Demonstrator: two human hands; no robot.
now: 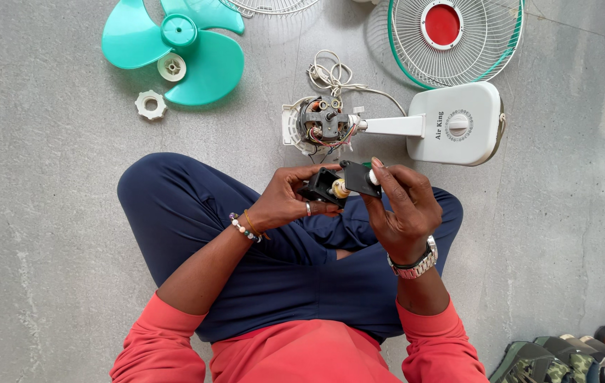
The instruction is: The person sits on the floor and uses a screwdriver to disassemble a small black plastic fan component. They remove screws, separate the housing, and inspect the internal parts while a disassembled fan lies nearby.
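I sit cross-legged on a grey floor. My left hand (290, 198) grips a small black box-shaped fan part (324, 186) with a brass-coloured piece showing in its middle. My right hand (402, 206) holds a flat black cover piece (359, 177) against that part, thumb and fingers pinching it; a white knob shows at my fingertip. Just beyond my hands lies the bare fan motor (320, 124) with coloured wires, joined by a white neck to the white fan base (458, 124).
A teal fan blade (196, 50) lies at the far left with a white cap (172, 67) on it and a white nut (151, 104) beside it. A round wire grille (455, 39) rests behind the base. A coiled white cord (331, 74). Shoes (572, 358) at the lower right.
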